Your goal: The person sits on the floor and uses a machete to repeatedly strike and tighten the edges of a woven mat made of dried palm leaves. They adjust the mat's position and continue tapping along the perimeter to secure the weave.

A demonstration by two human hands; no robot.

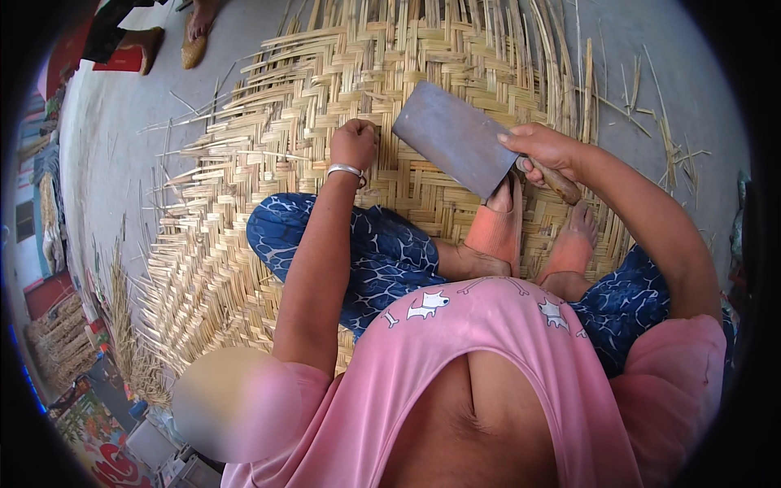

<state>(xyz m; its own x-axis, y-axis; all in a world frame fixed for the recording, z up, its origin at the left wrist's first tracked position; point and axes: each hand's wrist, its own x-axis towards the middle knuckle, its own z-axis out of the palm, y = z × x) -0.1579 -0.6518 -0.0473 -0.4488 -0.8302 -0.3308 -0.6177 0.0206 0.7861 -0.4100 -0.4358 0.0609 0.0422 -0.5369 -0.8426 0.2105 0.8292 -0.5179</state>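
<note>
A large woven mat (342,69) of flat, pale yellow strips spreads under me in a zigzag weave. My right hand (547,150) is closed round the wooden handle of a cleaver (454,138), its thumb at the back end of the blade. The broad grey blade is held over the mat, pointing up and left. My left hand (354,146), with a silver bangle (347,169) at its wrist, is closed low over the weave to the left of the blade. What its fingers hold, if anything, is hidden.
My feet, in orange ankle sleeves (494,230), are on the mat just below the cleaver. Loose strip ends stick out along the mat's left and far edges. Loose strips (669,138) lie on the grey floor at right. Another person's feet (195,37) show at the upper left.
</note>
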